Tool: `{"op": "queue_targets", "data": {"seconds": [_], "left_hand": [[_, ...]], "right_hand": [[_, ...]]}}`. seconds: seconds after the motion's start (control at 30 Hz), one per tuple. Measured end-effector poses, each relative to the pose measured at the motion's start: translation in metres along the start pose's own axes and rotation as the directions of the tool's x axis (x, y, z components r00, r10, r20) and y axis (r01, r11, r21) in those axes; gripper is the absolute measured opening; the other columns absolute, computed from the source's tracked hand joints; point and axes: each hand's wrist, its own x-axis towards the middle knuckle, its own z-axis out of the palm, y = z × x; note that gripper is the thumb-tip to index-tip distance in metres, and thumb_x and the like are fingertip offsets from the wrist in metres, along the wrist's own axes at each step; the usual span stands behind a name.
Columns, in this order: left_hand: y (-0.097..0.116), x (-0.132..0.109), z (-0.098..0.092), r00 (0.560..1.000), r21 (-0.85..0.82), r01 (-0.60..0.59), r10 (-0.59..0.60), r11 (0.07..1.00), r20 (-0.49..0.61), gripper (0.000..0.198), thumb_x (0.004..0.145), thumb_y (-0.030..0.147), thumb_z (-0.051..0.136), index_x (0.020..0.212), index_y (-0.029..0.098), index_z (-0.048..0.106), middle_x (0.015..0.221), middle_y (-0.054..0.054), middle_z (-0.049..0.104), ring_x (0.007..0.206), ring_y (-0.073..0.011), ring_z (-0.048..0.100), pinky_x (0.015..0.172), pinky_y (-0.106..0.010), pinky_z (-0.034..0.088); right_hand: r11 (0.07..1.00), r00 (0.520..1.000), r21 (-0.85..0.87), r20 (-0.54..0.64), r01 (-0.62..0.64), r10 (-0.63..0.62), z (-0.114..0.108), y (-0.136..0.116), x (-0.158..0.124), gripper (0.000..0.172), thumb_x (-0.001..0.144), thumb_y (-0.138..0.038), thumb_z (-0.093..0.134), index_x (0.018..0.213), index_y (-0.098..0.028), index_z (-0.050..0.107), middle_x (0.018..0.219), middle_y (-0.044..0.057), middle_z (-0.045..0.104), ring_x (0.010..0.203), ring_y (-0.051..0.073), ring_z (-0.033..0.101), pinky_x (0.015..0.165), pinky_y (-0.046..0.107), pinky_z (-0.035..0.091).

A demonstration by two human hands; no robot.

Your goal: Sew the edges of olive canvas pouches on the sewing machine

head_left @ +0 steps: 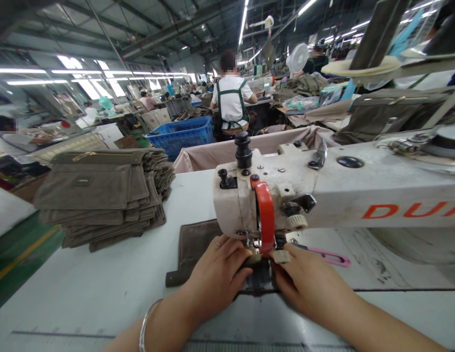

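My left hand [216, 276] presses on a taupe suede fabric piece [196, 249] right by the presser foot of a white industrial sewing machine head [264, 205], and a bangle [144, 332] circles that wrist. My right hand [308, 278] lies close beside it, its fingertips pinching a small beige fabric tab [281, 256]. The needle and the foot are mostly hidden behind my fingers and the orange cover [264, 217]. Pink-handled thread snips [333, 259] rest just past my right hand.
A tall stack of taupe zip pouches [98, 195] stands on the white sewing table [102, 278] to my left. Beyond the machine are a fabric-lined bin [249, 146], a blue plastic crate [181, 137], and a co-worker in a green apron [230, 98].
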Motion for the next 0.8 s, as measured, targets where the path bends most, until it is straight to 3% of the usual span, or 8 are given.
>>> {"op": "queue_targets", "data": {"seconds": [0.13,0.23,0.4,0.57,0.7,0.8], "left_hand": [[0.002,0.002,-0.003,0.998,-0.050,0.058,-0.057,0.997,0.010,0.018,0.088,0.014,0.060,0.105,0.019,0.060,0.108,-0.006,0.065,0.104,-0.0246,0.058,0.096,-0.044,0.047],[-0.001,0.003,-0.004,0.997,-0.093,0.080,-0.080,0.992,-0.005,0.019,0.090,0.012,0.056,0.105,0.021,0.061,0.107,-0.004,0.067,0.104,-0.0231,0.059,0.098,-0.043,0.046],[-0.019,0.003,-0.004,0.997,-0.095,-0.007,0.000,0.995,-0.078,0.025,0.093,0.012,0.049,0.112,0.020,0.064,0.112,-0.006,0.068,0.107,-0.0227,0.060,0.097,-0.042,0.048],[-0.037,0.002,-0.006,0.993,-0.202,-0.077,0.057,0.976,-0.104,0.025,0.096,0.015,0.049,0.112,0.022,0.067,0.112,-0.005,0.070,0.107,-0.0193,0.063,0.096,-0.038,0.050],[-0.031,0.000,-0.007,0.998,-0.185,0.004,-0.014,0.983,-0.054,0.023,0.087,0.019,0.063,0.110,0.022,0.067,0.110,-0.006,0.070,0.104,-0.0221,0.063,0.096,-0.042,0.051],[-0.022,0.002,-0.006,0.996,-0.096,0.082,-0.080,0.992,0.028,0.032,0.082,0.019,0.070,0.113,0.020,0.065,0.114,-0.007,0.068,0.110,-0.0263,0.059,0.100,-0.048,0.047]], "right_hand": [[1.000,1.000,-0.004,-0.022,-0.011,0.011,-0.002,0.000,0.001,0.020,0.084,-0.013,0.043,0.095,-0.019,0.058,0.084,0.005,0.058,0.073,0.021,0.057,0.061,0.030,0.040],[0.999,0.999,0.036,-0.047,-0.015,0.017,-0.009,0.001,0.003,0.019,0.083,-0.012,0.043,0.092,-0.019,0.058,0.092,0.007,0.059,0.084,0.023,0.057,0.070,0.033,0.043],[0.998,0.996,0.022,-0.068,-0.058,0.060,-0.020,0.010,0.005,0.019,0.081,-0.018,0.055,0.099,-0.021,0.059,0.096,0.006,0.060,0.091,0.025,0.055,0.077,0.038,0.043],[0.998,0.998,-0.010,-0.028,-0.061,0.060,-0.021,0.014,0.008,0.004,0.085,-0.020,0.055,0.084,-0.021,0.060,0.084,0.004,0.060,0.082,0.023,0.056,0.071,0.034,0.040],[0.997,0.999,-0.066,-0.005,-0.041,0.040,-0.022,0.014,0.007,0.021,0.088,-0.025,0.056,0.068,-0.019,0.055,0.072,0.003,0.056,0.075,0.021,0.054,0.071,0.035,0.039],[0.998,0.998,-0.012,-0.014,0.061,-0.062,-0.020,0.011,0.006,0.018,0.091,-0.023,0.053,0.074,-0.019,0.058,0.081,0.004,0.058,0.085,0.022,0.054,0.077,0.036,0.041]]}}
